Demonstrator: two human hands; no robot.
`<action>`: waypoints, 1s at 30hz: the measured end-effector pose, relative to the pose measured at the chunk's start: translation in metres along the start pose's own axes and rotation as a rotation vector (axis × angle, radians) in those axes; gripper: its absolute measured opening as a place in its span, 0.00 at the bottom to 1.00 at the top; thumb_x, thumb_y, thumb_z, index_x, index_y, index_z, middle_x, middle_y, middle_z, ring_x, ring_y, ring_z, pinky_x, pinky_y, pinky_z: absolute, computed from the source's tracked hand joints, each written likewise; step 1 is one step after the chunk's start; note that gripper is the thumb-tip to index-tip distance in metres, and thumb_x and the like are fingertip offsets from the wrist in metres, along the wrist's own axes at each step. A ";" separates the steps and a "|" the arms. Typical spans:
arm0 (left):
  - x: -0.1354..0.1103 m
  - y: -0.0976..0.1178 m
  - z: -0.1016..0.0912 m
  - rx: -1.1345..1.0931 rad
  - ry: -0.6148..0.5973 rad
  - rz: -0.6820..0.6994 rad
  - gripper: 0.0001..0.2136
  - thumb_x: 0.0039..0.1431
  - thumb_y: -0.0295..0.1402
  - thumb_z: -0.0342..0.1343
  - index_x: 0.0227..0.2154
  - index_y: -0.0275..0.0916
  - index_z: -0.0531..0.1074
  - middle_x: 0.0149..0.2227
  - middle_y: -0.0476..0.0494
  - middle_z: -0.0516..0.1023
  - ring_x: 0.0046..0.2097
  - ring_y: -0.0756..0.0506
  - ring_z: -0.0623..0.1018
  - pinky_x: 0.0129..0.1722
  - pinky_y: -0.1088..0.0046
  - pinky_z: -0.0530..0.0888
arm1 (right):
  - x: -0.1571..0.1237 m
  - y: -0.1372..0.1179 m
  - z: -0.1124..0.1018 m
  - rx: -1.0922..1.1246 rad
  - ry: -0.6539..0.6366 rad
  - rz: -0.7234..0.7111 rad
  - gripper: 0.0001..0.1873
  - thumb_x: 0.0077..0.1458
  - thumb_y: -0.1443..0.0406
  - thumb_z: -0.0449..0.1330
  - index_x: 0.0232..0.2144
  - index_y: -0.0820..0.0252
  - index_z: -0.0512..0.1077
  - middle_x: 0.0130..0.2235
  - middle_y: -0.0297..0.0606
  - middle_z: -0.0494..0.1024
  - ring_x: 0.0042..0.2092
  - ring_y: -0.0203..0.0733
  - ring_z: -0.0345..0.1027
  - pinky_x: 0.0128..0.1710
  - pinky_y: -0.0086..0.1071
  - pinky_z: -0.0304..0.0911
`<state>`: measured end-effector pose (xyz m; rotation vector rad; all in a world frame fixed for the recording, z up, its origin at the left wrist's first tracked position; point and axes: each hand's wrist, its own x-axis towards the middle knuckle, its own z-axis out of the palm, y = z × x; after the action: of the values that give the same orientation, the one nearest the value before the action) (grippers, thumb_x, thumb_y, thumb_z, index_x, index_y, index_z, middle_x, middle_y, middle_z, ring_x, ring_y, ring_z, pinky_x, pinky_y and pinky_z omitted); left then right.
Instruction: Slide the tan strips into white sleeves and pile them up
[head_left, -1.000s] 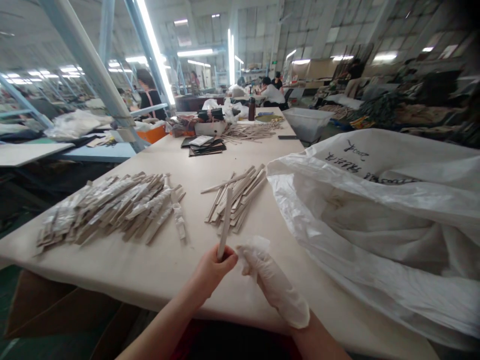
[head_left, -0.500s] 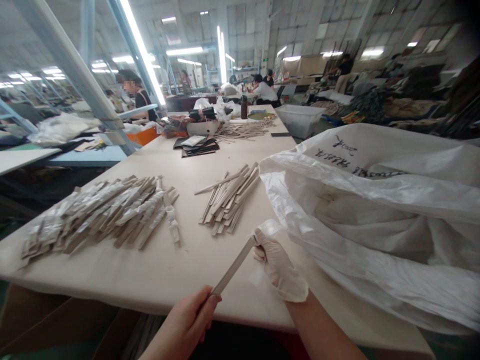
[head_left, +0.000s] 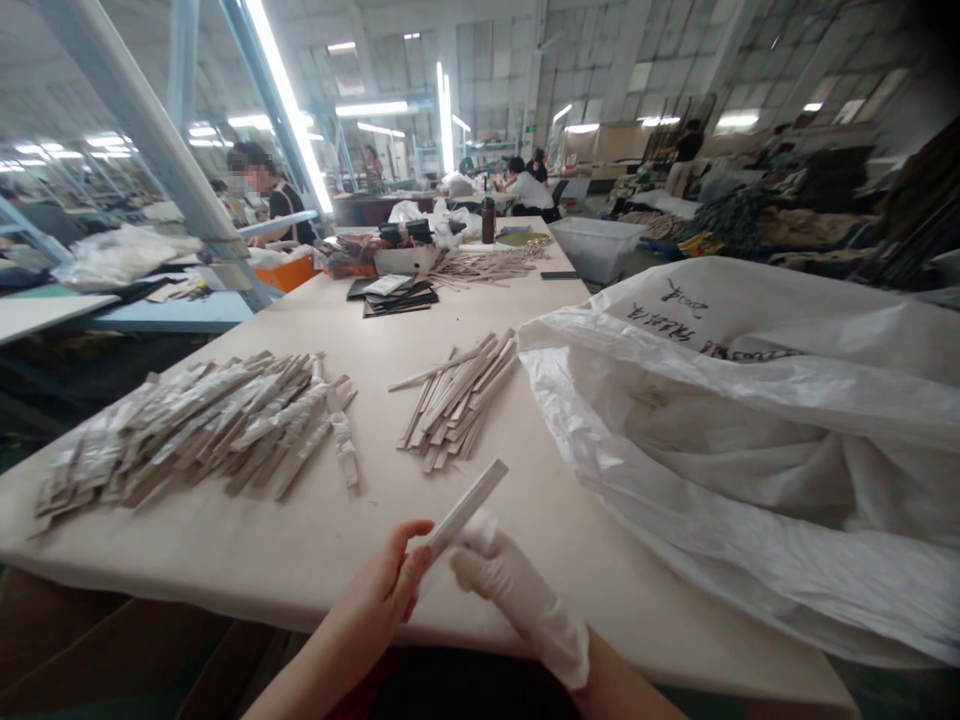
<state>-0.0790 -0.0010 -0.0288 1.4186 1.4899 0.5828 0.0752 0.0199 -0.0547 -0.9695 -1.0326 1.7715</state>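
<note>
My left hand (head_left: 397, 580), bare, is closed around the lower end of a flat beige strip (head_left: 476, 500), which tilts up and away over the table. Just right of the strip, my right hand (head_left: 517, 595) wears a pale thin glove, its fingers curled. A wisp of thin clear plastic film (head_left: 486, 528) shows at these fingers, partly blurred. Beyond the hands lies a loose pile of beige strips (head_left: 457, 400). To the left is a larger heap of strips wrapped in clear plastic (head_left: 217, 425), with one wrapped bundle (head_left: 344, 440) at its right edge.
A big white woven sack (head_left: 750, 420) with handwriting covers the table's right side. Farther back on the table (head_left: 300, 320) are dark flat pieces (head_left: 394, 295), a white box (head_left: 405, 260), more strips and a bottle (head_left: 488, 218). Several people work in the background.
My right hand has come down and left, from the strip's far end to beside its middle. The strip's free end now stands clear of the glove. My left hand has shifted slightly up.
</note>
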 end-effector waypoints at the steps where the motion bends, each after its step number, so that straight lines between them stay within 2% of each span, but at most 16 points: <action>1: -0.001 0.000 0.000 0.030 0.009 -0.005 0.20 0.55 0.48 0.41 0.41 0.38 0.63 0.15 0.58 0.57 0.19 0.51 0.61 0.18 0.78 0.57 | 0.001 0.000 -0.001 0.060 0.108 -0.016 0.21 0.42 0.47 0.59 0.20 0.60 0.66 0.16 0.25 0.56 0.19 0.29 0.43 0.20 0.28 0.40; 3: 0.000 0.000 0.003 0.053 0.024 0.001 0.17 0.55 0.48 0.41 0.34 0.40 0.65 0.17 0.57 0.57 0.20 0.51 0.62 0.19 0.78 0.58 | 0.004 0.002 -0.001 0.159 0.306 -0.032 0.21 0.43 0.47 0.58 0.20 0.59 0.62 0.16 0.22 0.51 0.19 0.28 0.38 0.19 0.28 0.37; 4: 0.001 0.001 0.005 0.040 0.043 0.010 0.16 0.55 0.48 0.41 0.31 0.40 0.64 0.17 0.57 0.57 0.21 0.51 0.62 0.20 0.77 0.58 | 0.005 0.003 0.001 0.181 0.339 -0.024 0.21 0.42 0.48 0.59 0.20 0.58 0.61 0.16 0.22 0.50 0.18 0.28 0.37 0.18 0.28 0.37; 8: 0.004 -0.001 0.006 0.003 0.060 0.042 0.15 0.55 0.47 0.41 0.24 0.41 0.60 0.18 0.57 0.55 0.21 0.51 0.59 0.21 0.77 0.58 | 0.005 0.004 0.007 0.142 0.207 0.095 0.24 0.36 0.47 0.62 0.18 0.59 0.60 0.14 0.21 0.50 0.17 0.27 0.39 0.18 0.28 0.35; 11: 0.000 -0.002 0.004 0.069 0.016 0.078 0.14 0.56 0.45 0.42 0.22 0.41 0.59 0.18 0.56 0.57 0.22 0.51 0.60 0.23 0.77 0.59 | 0.006 0.000 0.002 0.269 0.285 0.014 0.23 0.39 0.46 0.59 0.19 0.59 0.61 0.13 0.21 0.49 0.17 0.27 0.36 0.18 0.28 0.35; 13: -0.002 -0.003 0.006 0.091 0.036 0.095 0.14 0.56 0.44 0.42 0.21 0.41 0.59 0.19 0.56 0.57 0.23 0.51 0.61 0.23 0.76 0.60 | 0.007 0.000 0.004 0.363 0.319 -0.018 0.21 0.40 0.48 0.60 0.21 0.59 0.63 0.13 0.19 0.46 0.17 0.27 0.33 0.17 0.28 0.33; 17: 0.005 -0.005 0.010 0.097 0.113 0.121 0.13 0.56 0.44 0.41 0.22 0.41 0.59 0.17 0.57 0.57 0.20 0.51 0.60 0.21 0.77 0.60 | 0.006 0.011 0.018 0.304 0.171 0.110 0.20 0.39 0.52 0.63 0.18 0.60 0.62 0.12 0.21 0.50 0.16 0.26 0.38 0.16 0.27 0.33; 19: 0.015 -0.008 -0.006 0.140 0.152 0.104 0.14 0.56 0.44 0.40 0.22 0.42 0.58 0.15 0.57 0.56 0.18 0.51 0.60 0.19 0.77 0.59 | 0.006 0.013 0.014 0.333 0.135 0.092 0.17 0.42 0.53 0.62 0.22 0.62 0.67 0.13 0.21 0.52 0.16 0.26 0.40 0.16 0.26 0.36; 22: 0.037 -0.009 -0.064 0.332 0.300 0.048 0.16 0.56 0.46 0.38 0.20 0.42 0.58 0.13 0.56 0.59 0.16 0.50 0.63 0.19 0.76 0.62 | 0.010 0.006 -0.009 0.556 0.103 0.104 0.16 0.46 0.57 0.61 0.35 0.62 0.72 0.16 0.24 0.61 0.16 0.26 0.47 0.17 0.23 0.44; 24: 0.051 -0.006 -0.109 0.476 0.489 0.025 0.15 0.55 0.45 0.40 0.21 0.41 0.62 0.15 0.51 0.65 0.21 0.47 0.69 0.26 0.72 0.66 | 0.013 -0.001 -0.023 0.680 0.075 0.156 0.15 0.46 0.62 0.61 0.37 0.62 0.72 0.23 0.29 0.71 0.20 0.27 0.58 0.22 0.24 0.54; 26: 0.061 0.001 -0.137 0.554 0.638 0.043 0.13 0.52 0.43 0.46 0.29 0.37 0.66 0.25 0.43 0.72 0.34 0.40 0.73 0.35 0.66 0.67 | 0.015 -0.007 -0.029 0.714 0.051 0.154 0.13 0.47 0.63 0.60 0.37 0.61 0.73 0.34 0.36 0.77 0.31 0.32 0.67 0.34 0.27 0.61; 27: 0.062 0.004 -0.138 0.589 0.681 0.082 0.15 0.51 0.43 0.47 0.33 0.36 0.67 0.30 0.40 0.74 0.39 0.38 0.72 0.39 0.64 0.66 | 0.016 -0.008 -0.029 0.705 0.045 0.134 0.13 0.48 0.62 0.59 0.37 0.61 0.73 0.38 0.38 0.77 0.36 0.35 0.69 0.39 0.30 0.60; 28: 0.062 0.007 -0.131 0.607 0.678 0.123 0.16 0.51 0.43 0.48 0.35 0.35 0.67 0.34 0.39 0.74 0.41 0.37 0.72 0.41 0.64 0.66 | 0.016 -0.009 -0.026 0.686 0.045 0.108 0.14 0.49 0.61 0.58 0.38 0.60 0.73 0.42 0.39 0.76 0.41 0.37 0.68 0.44 0.32 0.59; 29: 0.059 0.010 -0.116 0.577 0.598 0.162 0.17 0.52 0.43 0.48 0.36 0.35 0.68 0.36 0.39 0.74 0.41 0.38 0.72 0.41 0.64 0.66 | 0.017 -0.009 -0.023 0.663 0.055 0.082 0.15 0.49 0.59 0.58 0.38 0.60 0.73 0.44 0.39 0.75 0.45 0.38 0.67 0.47 0.34 0.57; 30: 0.055 0.011 -0.094 0.540 0.488 0.185 0.16 0.53 0.44 0.47 0.34 0.36 0.69 0.33 0.42 0.75 0.38 0.41 0.73 0.38 0.67 0.67 | 0.017 -0.009 -0.019 0.635 0.068 0.059 0.15 0.49 0.58 0.58 0.38 0.59 0.73 0.45 0.39 0.75 0.47 0.39 0.65 0.49 0.35 0.55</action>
<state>-0.1471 0.0781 0.0032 1.9393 2.0181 0.7090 0.0888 0.0432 -0.0569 -0.6512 -0.3484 1.9204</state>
